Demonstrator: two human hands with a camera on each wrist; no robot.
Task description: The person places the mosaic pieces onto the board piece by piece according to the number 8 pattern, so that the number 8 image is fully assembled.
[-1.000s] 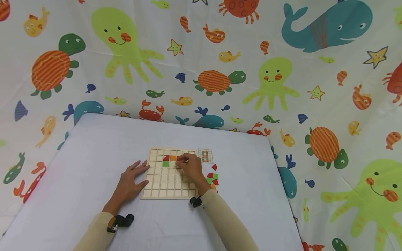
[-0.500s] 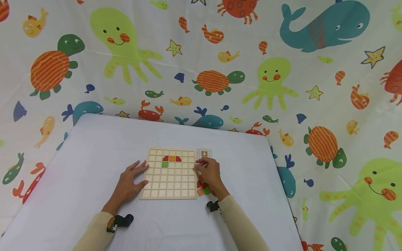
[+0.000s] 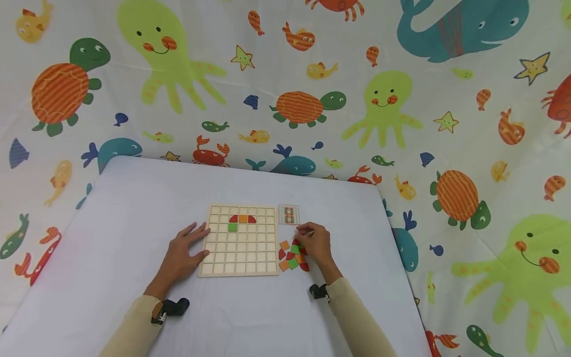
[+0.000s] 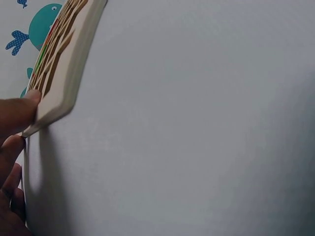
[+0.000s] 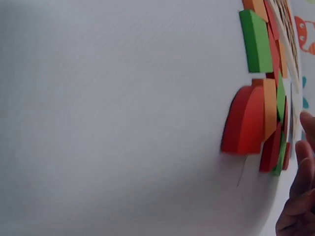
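Observation:
A wooden grid board [image 3: 241,246] lies on the white table. In its upper cells sit an orange square [image 3: 243,218], a red rounded piece [image 3: 234,219] on its left and another red rounded piece [image 3: 252,219] on its right. One green square [image 3: 233,227] lies below the left one. Along the board's left edge rests my left hand [image 3: 180,253], the thumb touching the rim in the left wrist view. My right hand [image 3: 317,243] hovers at the loose red, orange and green pieces [image 3: 293,264] right of the board. Its fingertips appear apart, with nothing visible between them.
A small pattern card [image 3: 289,214] with a printed grid lies beyond the loose pieces, by the board's upper right corner. Behind the table [image 3: 147,198] hangs a curtain [image 3: 267,64] printed with sea animals.
My right hand has left the board and moved right to the loose pieces. The right-hand red rounded piece stays in its cell. My left hand keeps its place; the head view has tilted slightly.

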